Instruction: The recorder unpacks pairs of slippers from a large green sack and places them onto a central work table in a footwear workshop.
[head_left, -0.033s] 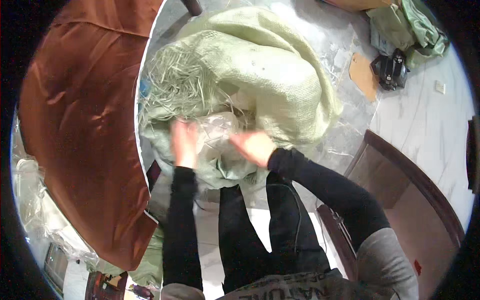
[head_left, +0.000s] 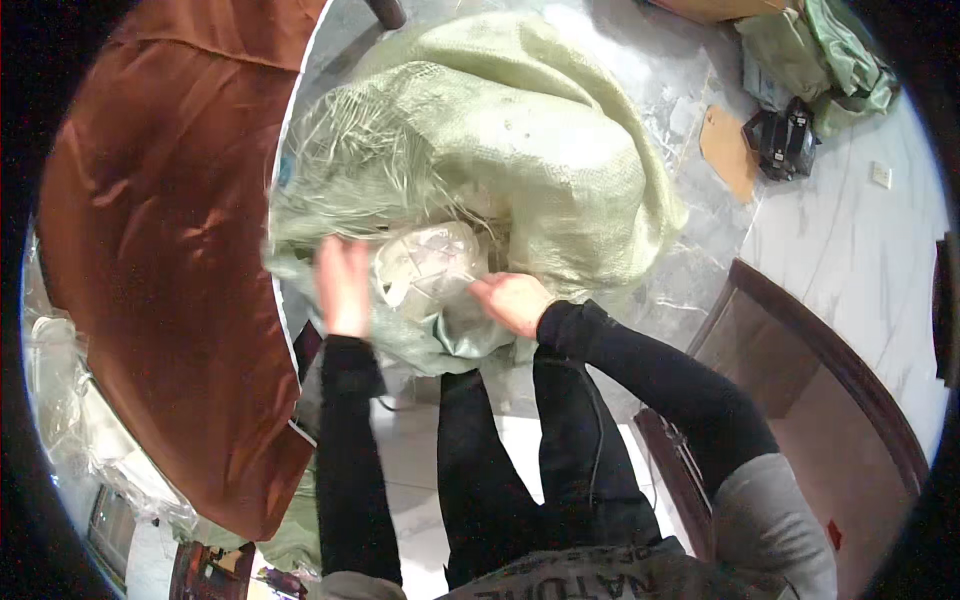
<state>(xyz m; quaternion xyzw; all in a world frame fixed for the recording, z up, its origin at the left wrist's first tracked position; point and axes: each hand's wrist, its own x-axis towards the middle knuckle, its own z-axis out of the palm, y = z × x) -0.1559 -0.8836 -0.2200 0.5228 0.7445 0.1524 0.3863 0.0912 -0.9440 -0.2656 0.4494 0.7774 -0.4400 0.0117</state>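
A big pale green woven sack (head_left: 580, 150) lies on the floor in front of me, its frayed mouth turned toward my legs. Loose strands (head_left: 350, 150) hang in a thick fringe on its left side. Inside the mouth shows a clear plastic bag (head_left: 430, 260) with whitish contents that I cannot make out. My left hand (head_left: 343, 287), smeared by motion, is closed on the sack's left edge. On the other side of the plastic bag, my right hand (head_left: 514, 303) is pinched at the sack's right edge; its fingertips are partly hidden.
Brown satiny cloth (head_left: 180, 260) with a white edge covers a surface close on my left. To the right stands a dark wooden frame with a glass panel (head_left: 800, 370). A brown cardboard piece (head_left: 728, 152) and a black object (head_left: 783, 142) lie at the far right.
My left hand has moved left, drawing the sack's left edge and fringe with it. More of the clear plastic bag shows. My right hand has shifted slightly right and nearer.
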